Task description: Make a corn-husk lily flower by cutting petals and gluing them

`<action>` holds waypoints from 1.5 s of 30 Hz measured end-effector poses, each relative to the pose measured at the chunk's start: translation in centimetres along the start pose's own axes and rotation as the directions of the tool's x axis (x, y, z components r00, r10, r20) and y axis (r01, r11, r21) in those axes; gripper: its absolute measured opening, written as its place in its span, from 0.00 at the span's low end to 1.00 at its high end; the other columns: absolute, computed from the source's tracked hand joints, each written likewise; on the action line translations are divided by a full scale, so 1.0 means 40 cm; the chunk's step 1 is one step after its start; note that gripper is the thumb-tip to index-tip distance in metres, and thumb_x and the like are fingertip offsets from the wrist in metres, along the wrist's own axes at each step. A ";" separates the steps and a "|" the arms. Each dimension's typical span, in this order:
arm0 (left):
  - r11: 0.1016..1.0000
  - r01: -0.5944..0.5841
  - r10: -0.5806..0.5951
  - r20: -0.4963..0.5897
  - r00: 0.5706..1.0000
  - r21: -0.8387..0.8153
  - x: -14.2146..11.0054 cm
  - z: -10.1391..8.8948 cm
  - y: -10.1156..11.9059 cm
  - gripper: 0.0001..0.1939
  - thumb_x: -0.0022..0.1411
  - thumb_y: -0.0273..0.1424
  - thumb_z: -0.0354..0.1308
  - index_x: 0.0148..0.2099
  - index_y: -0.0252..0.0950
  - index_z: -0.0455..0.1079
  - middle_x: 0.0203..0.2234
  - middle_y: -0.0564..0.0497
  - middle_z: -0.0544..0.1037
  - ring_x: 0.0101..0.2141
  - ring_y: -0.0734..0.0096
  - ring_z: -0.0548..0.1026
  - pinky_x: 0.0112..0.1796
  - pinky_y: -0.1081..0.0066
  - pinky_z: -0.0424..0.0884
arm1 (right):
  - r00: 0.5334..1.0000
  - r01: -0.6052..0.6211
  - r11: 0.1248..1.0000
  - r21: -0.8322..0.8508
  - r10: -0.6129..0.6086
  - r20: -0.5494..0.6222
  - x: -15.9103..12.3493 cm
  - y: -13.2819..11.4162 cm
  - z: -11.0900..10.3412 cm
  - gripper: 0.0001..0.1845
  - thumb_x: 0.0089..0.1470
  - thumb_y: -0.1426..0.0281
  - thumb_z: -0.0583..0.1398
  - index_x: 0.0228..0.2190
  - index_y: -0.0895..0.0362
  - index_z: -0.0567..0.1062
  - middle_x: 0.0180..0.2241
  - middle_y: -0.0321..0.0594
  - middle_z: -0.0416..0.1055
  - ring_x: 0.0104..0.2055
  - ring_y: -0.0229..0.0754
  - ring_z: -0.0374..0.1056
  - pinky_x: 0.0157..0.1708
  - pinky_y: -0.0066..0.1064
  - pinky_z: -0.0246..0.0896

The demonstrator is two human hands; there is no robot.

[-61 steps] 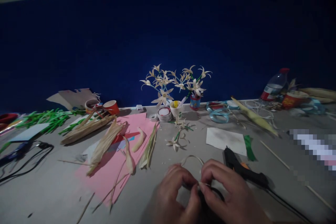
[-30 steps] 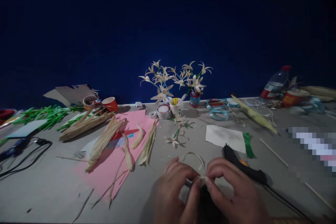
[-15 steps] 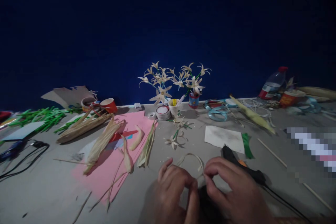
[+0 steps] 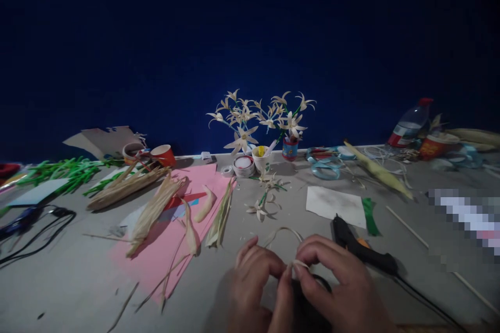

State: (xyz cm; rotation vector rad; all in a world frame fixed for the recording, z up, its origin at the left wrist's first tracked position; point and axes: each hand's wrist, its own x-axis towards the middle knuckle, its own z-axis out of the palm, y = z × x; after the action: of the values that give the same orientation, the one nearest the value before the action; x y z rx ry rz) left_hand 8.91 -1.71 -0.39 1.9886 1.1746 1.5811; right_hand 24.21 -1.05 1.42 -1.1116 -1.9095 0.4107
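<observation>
Close together at the bottom centre, my left hand (image 4: 258, 281) and my right hand (image 4: 336, 281) pinch a thin pale strip (image 4: 300, 264), probably corn husk, between thumb and finger. The fingertips almost meet and hide most of it. Just beyond them a narrow pale band (image 4: 287, 228) arcs up from the table; whether it joins the strip I cannot tell. A dark object (image 4: 307, 302) with a black curved edge shows under the hands, its kind unclear. To the right of my right hand lies a black glue gun (image 4: 363, 250) with its cord trailing toward me.
Pink paper (image 4: 144, 270) with dried corn husks (image 4: 156, 210) lies left. Husk flowers (image 4: 242, 138) stand in small cups at the back, and a flower sprig (image 4: 261, 208) lies ahead. White paper (image 4: 335, 206), a thin stick (image 4: 408, 226) and a bottle (image 4: 408, 125) are on the right.
My right hand has moved left, bringing its fingertips against those of my left hand. The pale strip now shows between them. The view has shifted slightly.
</observation>
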 end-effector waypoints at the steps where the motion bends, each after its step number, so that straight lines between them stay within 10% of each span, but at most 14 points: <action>1: 1.000 -0.008 0.008 -0.008 1.000 0.008 -0.001 -0.001 -0.002 0.10 0.61 0.21 0.53 0.31 0.41 0.63 0.22 0.58 0.69 0.25 0.70 0.72 0.52 0.58 0.64 | 1.000 0.016 1.000 -0.026 -0.017 -0.019 0.000 0.010 -0.005 0.09 0.56 0.77 0.55 0.27 0.52 0.67 0.27 0.33 0.71 0.30 0.38 0.71 0.31 0.26 0.65; 6: 0.998 -0.032 0.033 -0.009 0.999 0.053 0.000 -0.016 -0.011 0.10 0.61 0.19 0.53 0.32 0.40 0.62 0.24 0.59 0.70 0.27 0.73 0.73 0.54 0.58 0.63 | 0.977 -0.027 0.977 -0.213 -0.019 -0.212 -0.006 0.049 -0.055 0.07 0.57 0.75 0.57 0.29 0.52 0.69 0.30 0.33 0.72 0.32 0.38 0.71 0.33 0.27 0.64; 14: 0.997 -0.050 0.050 0.008 0.999 0.060 0.001 0.002 -0.008 0.10 0.61 0.19 0.52 0.32 0.40 0.61 0.23 0.59 0.68 0.26 0.73 0.72 0.52 0.58 0.64 | 0.991 -0.098 0.995 0.026 0.095 0.094 0.006 -0.011 -0.014 0.07 0.54 0.77 0.56 0.27 0.52 0.67 0.27 0.31 0.70 0.31 0.37 0.70 0.32 0.26 0.64; 22: 0.999 -0.007 0.007 -0.005 1.000 0.036 -0.006 -0.003 -0.016 0.10 0.62 0.20 0.51 0.32 0.41 0.60 0.24 0.59 0.68 0.26 0.73 0.71 0.53 0.58 0.61 | 0.983 -0.104 0.981 -0.163 0.076 -0.168 0.011 0.036 -0.057 0.07 0.58 0.73 0.56 0.28 0.52 0.70 0.29 0.35 0.72 0.31 0.40 0.70 0.33 0.29 0.64; 29: 0.999 -0.041 0.041 -0.007 0.999 0.036 -0.004 0.011 -0.019 0.10 0.62 0.20 0.51 0.32 0.41 0.61 0.23 0.59 0.67 0.26 0.73 0.71 0.51 0.59 0.62 | 0.998 -0.052 0.998 -0.041 0.054 0.037 0.008 -0.009 -0.025 0.08 0.54 0.77 0.56 0.28 0.52 0.68 0.28 0.33 0.71 0.31 0.38 0.71 0.31 0.26 0.66; 35: 0.996 0.085 -0.086 -0.022 0.996 -0.037 -0.010 -0.002 -0.019 0.09 0.62 0.24 0.52 0.29 0.40 0.62 0.22 0.58 0.69 0.26 0.71 0.71 0.53 0.59 0.62 | 0.989 -0.047 0.982 -0.180 0.021 -0.144 0.020 0.034 -0.062 0.07 0.58 0.75 0.57 0.29 0.52 0.70 0.29 0.34 0.72 0.30 0.37 0.70 0.32 0.26 0.66; 40: 0.843 0.470 -0.429 0.199 0.881 -0.262 0.001 -0.017 -0.003 0.12 0.62 0.35 0.55 0.25 0.40 0.63 0.21 0.54 0.69 0.27 0.66 0.70 0.38 0.69 0.66 | 0.980 0.153 0.987 -0.058 -0.144 0.136 0.023 -0.002 -0.089 0.23 0.52 0.81 0.58 0.48 0.49 0.72 0.51 0.39 0.73 0.50 0.38 0.72 0.47 0.24 0.68; 45: 0.522 0.720 -0.524 0.494 0.693 -0.457 0.019 -0.026 -0.003 0.12 0.58 0.35 0.57 0.25 0.37 0.63 0.20 0.55 0.67 0.25 0.70 0.66 0.32 0.71 0.62 | 0.942 0.083 0.996 0.039 -0.092 0.322 0.038 -0.028 -0.085 0.11 0.53 0.81 0.57 0.32 0.55 0.75 0.33 0.38 0.77 0.37 0.39 0.73 0.37 0.28 0.65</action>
State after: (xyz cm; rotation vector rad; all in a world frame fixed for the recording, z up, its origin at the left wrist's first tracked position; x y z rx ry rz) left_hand 7.95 -1.27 0.36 1.0930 0.9141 1.0222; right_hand 26.03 -0.88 4.86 -0.9838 -2.2249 0.5958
